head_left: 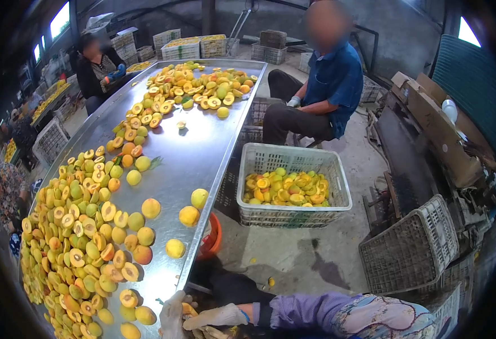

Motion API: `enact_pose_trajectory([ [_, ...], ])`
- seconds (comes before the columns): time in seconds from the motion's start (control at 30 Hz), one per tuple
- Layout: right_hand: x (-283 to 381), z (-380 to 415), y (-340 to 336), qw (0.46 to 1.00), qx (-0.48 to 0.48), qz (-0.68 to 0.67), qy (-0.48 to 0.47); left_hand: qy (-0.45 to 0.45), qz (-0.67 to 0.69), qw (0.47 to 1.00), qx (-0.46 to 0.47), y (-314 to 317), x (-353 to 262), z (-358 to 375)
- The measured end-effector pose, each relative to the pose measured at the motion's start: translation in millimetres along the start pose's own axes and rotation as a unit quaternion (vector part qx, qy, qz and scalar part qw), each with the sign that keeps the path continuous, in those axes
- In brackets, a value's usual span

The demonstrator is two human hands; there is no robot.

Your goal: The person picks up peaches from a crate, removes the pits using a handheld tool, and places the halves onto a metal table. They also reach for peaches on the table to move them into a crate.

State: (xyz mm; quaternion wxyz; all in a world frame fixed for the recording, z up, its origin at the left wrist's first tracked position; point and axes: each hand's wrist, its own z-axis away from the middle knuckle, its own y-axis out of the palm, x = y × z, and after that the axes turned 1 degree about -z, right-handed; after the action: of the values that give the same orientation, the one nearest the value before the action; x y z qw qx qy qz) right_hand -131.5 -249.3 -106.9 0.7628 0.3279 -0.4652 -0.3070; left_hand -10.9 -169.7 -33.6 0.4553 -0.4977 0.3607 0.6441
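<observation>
Both my hands wear pale work gloves and meet at the bottom of the head view, by the table's near edge. My left hand (172, 314) is closed at the metal table's corner, against a small orange-yellow peach piece (188, 309). My right hand (217, 317) reaches in from the right in a purple checked sleeve, its fingers curled round the same piece. Gloves hide most of that fruit, and I cannot make out any tool. Beside my left hand lies a heap of halved yellow peaches (84, 226), some showing their pits, with whole peaches (189, 216) near the rim.
The metal table (174, 164) stretches away, with more halves at its far end. A grey crate (296, 216) of peach pieces stands on the floor, near an orange bucket (213, 237). One person (327, 85) sits beyond the crate, another (98, 70) across the table. A tilted crate (409, 246) is at right.
</observation>
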Motion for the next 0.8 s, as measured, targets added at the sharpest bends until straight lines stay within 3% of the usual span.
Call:
enact_pose_trajectory([
  [0.23, 5, 5, 11, 1.0, -0.03, 0.005, 0.001, -0.011, 0.018, 1.0, -0.005, -1, 3, -1],
  [0.3, 12, 16, 35, 0.991, -0.119, 0.013, -0.063, -0.018, 0.041, 0.999, -0.009, -1, 3, -1],
  [0.33, 8, 11, 25, 0.991, -0.119, 0.013, -0.063, -0.019, 0.036, 0.999, -0.008, -1, 3, -1],
  [0.4, 0, -2, 0, 1.0, -0.011, -0.017, -0.015, -0.02, 0.032, 0.999, -0.007, -2, 1, 0],
  [0.6, -1, -1, -1, 0.999, 0.013, -0.042, -0.01, -0.032, 0.016, 0.999, -0.006, -4, 2, -1],
  [0.63, -1, -1, 2, 0.999, 0.016, -0.045, -0.007, -0.027, 0.014, 1.0, 0.001, -5, 3, -2],
  [0.7, 7, 8, 15, 0.997, -0.071, -0.018, -0.017, -0.016, 0.037, 0.999, -0.006, -1, 2, 1],
  [0.8, 10, 9, 16, 0.997, -0.07, -0.009, 0.01, -0.016, 0.018, 1.0, -0.004, -2, 0, 0],
])
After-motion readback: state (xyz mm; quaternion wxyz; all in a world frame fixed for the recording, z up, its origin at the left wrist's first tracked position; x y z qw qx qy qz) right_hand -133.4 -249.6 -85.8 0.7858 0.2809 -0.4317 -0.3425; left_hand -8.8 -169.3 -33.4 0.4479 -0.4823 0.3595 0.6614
